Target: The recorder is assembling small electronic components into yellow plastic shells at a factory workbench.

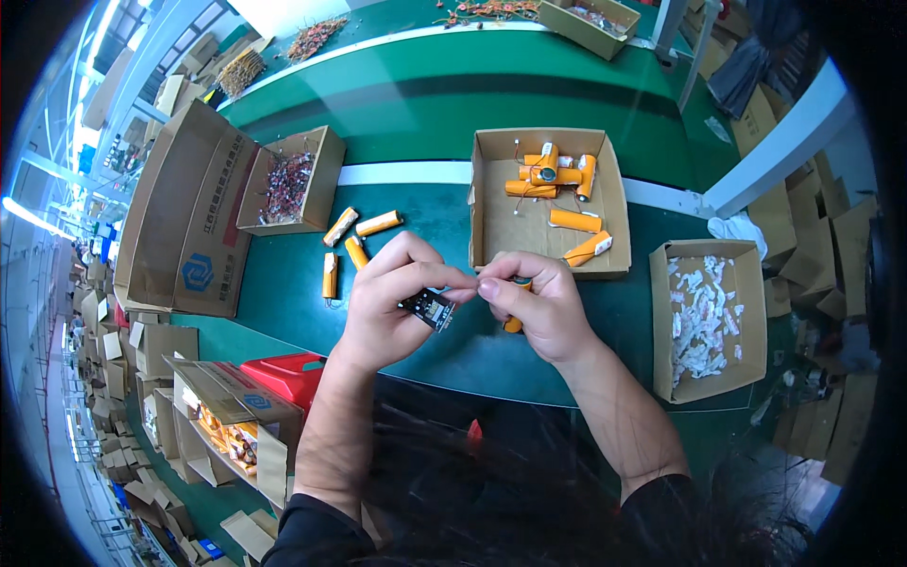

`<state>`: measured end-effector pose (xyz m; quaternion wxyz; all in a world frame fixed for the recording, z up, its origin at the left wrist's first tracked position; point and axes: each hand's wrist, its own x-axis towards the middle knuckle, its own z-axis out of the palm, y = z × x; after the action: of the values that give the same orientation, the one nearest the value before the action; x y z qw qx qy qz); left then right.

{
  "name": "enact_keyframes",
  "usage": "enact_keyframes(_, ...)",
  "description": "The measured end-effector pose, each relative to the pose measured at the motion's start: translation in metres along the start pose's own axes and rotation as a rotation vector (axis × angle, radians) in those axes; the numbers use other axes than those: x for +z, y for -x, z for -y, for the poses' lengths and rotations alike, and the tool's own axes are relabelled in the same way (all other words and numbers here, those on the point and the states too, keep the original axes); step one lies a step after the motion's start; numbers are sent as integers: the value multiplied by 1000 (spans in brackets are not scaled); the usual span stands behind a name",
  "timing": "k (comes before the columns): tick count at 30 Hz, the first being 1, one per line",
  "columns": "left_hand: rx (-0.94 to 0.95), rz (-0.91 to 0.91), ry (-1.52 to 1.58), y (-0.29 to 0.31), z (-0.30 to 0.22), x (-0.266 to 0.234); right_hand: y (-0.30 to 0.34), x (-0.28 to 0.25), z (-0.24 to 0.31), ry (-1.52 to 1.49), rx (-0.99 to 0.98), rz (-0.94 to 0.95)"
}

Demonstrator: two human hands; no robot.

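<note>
Near the front edge of the green table my two hands meet, thumb and fingertips almost touching. A small black circuit board [433, 310] is gripped in my left hand [392, 298], its face with components showing below the fingers. My right hand [546, 304] is closed round an orange cylindrical battery [513, 323], mostly hidden by the fingers. Whatever is pinched between the fingertips is too small to make out. Just beyond my right hand, an open cardboard box [501, 231] holds several orange batteries with thin wires. Several loose orange batteries [380, 223] lie beyond my left hand.
At the left stand a cardboard box of small wired parts [286, 184] and a large carton [179, 217]. A shallow box of white scraps [704, 317] sits at the right. Lower left are a red bin [282, 378] and a carton of orange batteries [231, 439].
</note>
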<state>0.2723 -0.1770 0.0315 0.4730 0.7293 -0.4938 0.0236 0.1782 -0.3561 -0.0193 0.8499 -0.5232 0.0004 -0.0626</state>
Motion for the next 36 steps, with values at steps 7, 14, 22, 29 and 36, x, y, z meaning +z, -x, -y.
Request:
enact_keyframes(7, -172, 97, 289, -3, -1, -5, 3, 4, 6, 33, -111, -87)
enact_keyframes(14, -263, 118, 620, 5, 4, -1, 2, 7, 3, 222, -474, -191)
enact_keyframes(22, -174, 107, 694, 4, 6, 17, 4, 6, 2, 409, -707, -313)
enact_keyframes(29, -262, 28, 700, 10, 10, 38, 5, 6, 4, 454, -748, -324)
enact_keyframes(36, -217, 14, 741, 8, 9, 40, 8, 6, 7, 482, -738, -302)
